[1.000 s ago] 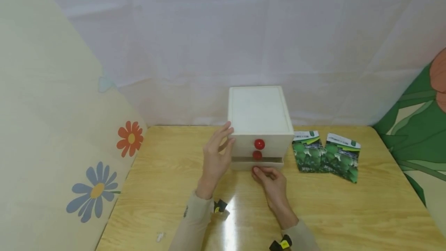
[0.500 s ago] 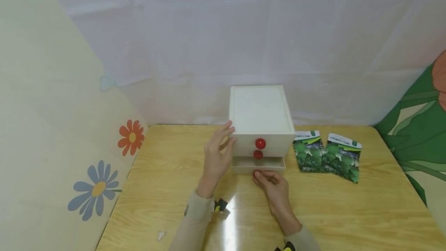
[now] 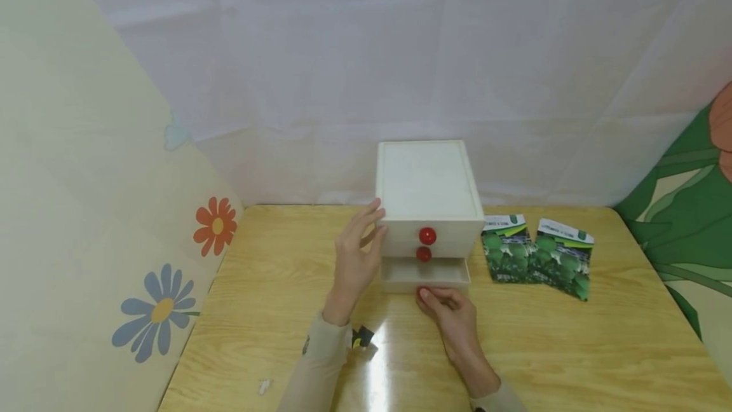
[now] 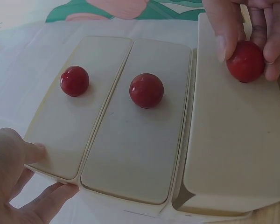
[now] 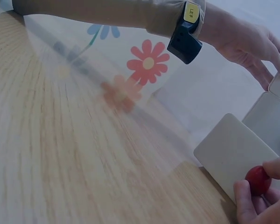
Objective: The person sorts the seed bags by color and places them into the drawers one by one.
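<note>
Head view: on a wood-grain table point(image 3: 274, 259) stands a small white three-drawer cabinet point(image 3: 429, 180), its bottom drawer point(image 3: 396, 287) partly out, two green printed packets point(image 3: 563, 259) to its right. A person's left hand point(image 3: 356, 259), fingers loosely extended, rests against the cabinet's left front corner without clasping it; the right hand point(image 3: 455, 326) is at the bottom drawer's front.

Left wrist view: the right hand pinches the bottom drawer's red knob point(image 4: 245, 61); the two upper red knobs point(image 4: 146, 90) are untouched.

Right wrist view: the same pinch, low over the table. I'd judge a slow, straight pull best, with light left-hand pressure steadying the cabinet.
</note>
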`<move>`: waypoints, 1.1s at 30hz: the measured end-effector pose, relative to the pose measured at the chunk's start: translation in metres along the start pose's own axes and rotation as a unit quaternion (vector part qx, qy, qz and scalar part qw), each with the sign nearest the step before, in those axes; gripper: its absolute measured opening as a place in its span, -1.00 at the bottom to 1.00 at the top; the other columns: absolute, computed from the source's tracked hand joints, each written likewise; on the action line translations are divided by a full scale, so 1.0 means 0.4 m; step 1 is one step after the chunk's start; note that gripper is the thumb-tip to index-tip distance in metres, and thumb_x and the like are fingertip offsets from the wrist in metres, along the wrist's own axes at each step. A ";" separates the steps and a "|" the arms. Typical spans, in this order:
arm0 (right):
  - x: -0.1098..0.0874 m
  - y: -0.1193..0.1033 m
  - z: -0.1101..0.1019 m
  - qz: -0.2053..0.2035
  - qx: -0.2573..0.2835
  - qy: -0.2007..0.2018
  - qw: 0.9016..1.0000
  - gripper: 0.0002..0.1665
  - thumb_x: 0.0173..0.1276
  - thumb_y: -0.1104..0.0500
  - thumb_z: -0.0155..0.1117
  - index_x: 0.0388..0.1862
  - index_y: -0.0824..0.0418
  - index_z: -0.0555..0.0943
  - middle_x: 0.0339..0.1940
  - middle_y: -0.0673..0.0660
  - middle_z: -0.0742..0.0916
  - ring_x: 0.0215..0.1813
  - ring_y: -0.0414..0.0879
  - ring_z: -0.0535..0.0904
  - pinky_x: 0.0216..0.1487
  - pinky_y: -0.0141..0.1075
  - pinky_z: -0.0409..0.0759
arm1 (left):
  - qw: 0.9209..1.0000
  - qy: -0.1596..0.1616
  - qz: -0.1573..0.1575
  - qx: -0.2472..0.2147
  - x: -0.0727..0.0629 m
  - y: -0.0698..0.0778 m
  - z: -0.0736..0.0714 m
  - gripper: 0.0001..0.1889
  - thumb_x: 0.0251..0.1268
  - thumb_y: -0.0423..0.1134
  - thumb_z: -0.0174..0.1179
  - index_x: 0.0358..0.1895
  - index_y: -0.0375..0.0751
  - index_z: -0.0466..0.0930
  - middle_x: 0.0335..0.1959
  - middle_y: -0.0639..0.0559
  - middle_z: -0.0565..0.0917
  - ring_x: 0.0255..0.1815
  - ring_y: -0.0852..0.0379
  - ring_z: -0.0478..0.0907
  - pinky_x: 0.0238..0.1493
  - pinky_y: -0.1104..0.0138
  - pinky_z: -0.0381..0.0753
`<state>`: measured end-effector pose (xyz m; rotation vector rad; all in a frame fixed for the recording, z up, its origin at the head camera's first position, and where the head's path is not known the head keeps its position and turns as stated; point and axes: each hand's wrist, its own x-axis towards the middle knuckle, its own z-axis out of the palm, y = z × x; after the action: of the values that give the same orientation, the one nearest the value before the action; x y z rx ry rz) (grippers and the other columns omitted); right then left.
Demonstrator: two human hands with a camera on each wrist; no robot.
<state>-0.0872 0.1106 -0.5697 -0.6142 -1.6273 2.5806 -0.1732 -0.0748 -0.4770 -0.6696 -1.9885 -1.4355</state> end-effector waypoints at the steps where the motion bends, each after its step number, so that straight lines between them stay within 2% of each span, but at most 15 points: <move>1: -0.004 0.002 -0.002 -0.001 0.001 -0.001 1.000 -0.83 0.27 0.54 0.48 -0.22 0.39 0.71 -0.25 0.10 0.85 -0.15 -0.08 0.86 0.10 -0.20 0.83 | 1.000 0.000 0.000 -0.001 -0.001 0.000 0.000 -0.68 0.46 -0.46 0.32 0.22 -0.33 0.68 0.42 -0.20 0.62 0.39 -0.22 0.63 0.03 0.23 0.83; 17: -0.062 0.003 -0.018 0.019 -0.021 0.002 1.000 -0.77 0.29 0.49 0.51 -0.09 0.50 0.69 -0.19 0.13 0.86 -0.14 -0.06 0.86 0.12 -0.20 0.83 | 1.000 0.003 0.001 -0.001 -0.007 -0.002 -0.003 -0.68 0.48 -0.45 0.31 0.23 -0.31 0.67 0.42 -0.20 0.63 0.40 -0.23 0.62 0.01 0.17 0.84; 26: -0.080 0.010 -0.026 0.004 -0.007 -0.002 1.000 -0.84 0.28 0.53 0.49 -0.17 0.50 0.71 -0.25 0.10 0.86 -0.18 -0.08 0.86 0.07 -0.21 0.84 | 1.000 -0.002 -0.007 0.001 -0.005 0.002 -0.006 -0.70 0.50 -0.43 0.30 0.22 -0.31 0.67 0.42 -0.20 0.62 0.41 -0.20 0.62 0.01 0.16 0.85; 33: -0.100 0.018 -0.032 0.004 -0.012 -0.007 1.000 -0.83 0.28 0.52 0.49 -0.16 0.51 0.71 -0.24 0.11 0.86 -0.16 -0.09 0.86 0.08 -0.21 0.83 | 1.000 0.000 0.007 -0.002 -0.001 -0.001 -0.005 -0.70 0.49 -0.46 0.29 0.22 -0.33 0.68 0.41 -0.23 0.63 0.39 -0.23 0.63 -0.02 0.14 0.85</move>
<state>-0.0445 0.1091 -0.5683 -0.6070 -1.6644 2.5805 -0.1728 -0.0768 -0.4772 -0.6831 -1.9771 -1.4325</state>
